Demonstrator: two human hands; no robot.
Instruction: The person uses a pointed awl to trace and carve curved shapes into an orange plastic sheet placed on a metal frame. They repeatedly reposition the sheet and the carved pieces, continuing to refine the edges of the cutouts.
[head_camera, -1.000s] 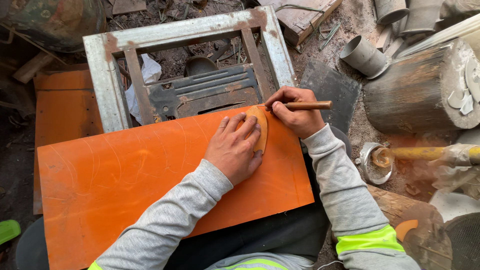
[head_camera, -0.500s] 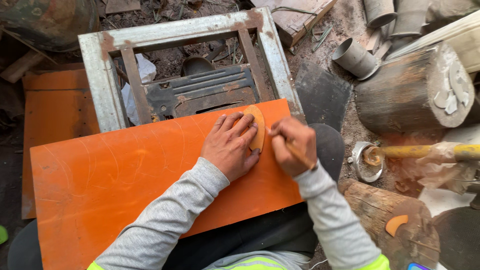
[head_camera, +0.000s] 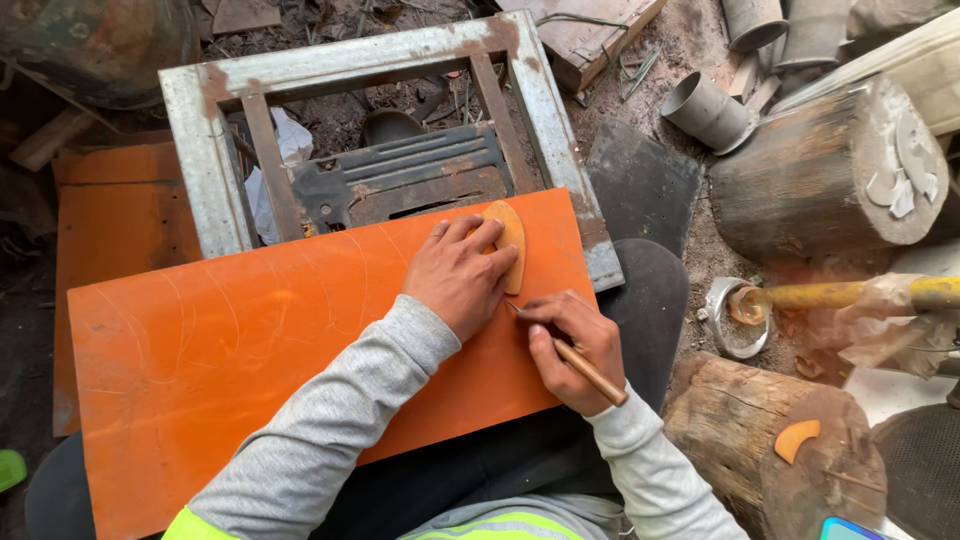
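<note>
Clutter all round here: a rusty grey metal frame stands at the far side with a dark ribbed metal plate inside it, and the far edge of the big flat orange sheet leans against it. Off to the right, a thick sawn log, a grey pipe offcut, and a yellow-handled tool lying across. Near right, a second log carries a small orange crescent offcut. Nothing blocks the hands.

On the sheet's far right corner lies a small tan half-oval template, curved edge to the right. The left hand lies flat on it, fingers spread and pressing down, covering its left part. The right hand, just near of the template, is closed in a pencil grip round a thin wooden-handled scriber, its metal tip touching the sheet by the template's near end.
</note>
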